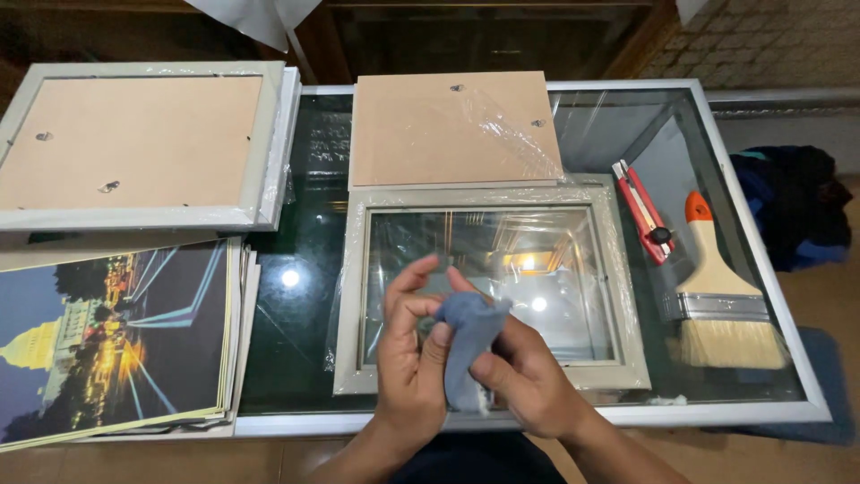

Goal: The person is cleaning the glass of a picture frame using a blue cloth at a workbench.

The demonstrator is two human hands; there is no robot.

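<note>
- I judge the wiping step is in hand: my left hand [410, 358] and right hand [524, 376] both grip the blue cloth [468, 336].
- Next, press it flat onto the frame glass [488, 269].

No labels, signs or screens are being shown. Packaging is being seen only as clear plastic wrap. A crinkled film of transparent wrap [515, 134] is being draped over the right part of the brown rectangular backing board [448, 130] lying at the far middle of the glass-topped table [305, 269]. Clear film is also being seen clinging around the edges of the pale grey rectangular picture frame with its glass pane [491, 291] at the middle of the table. More of the same shiny wrap is being seen along the borders of the stacked pale grey frames lying face down [143, 143] at the far left.
</note>
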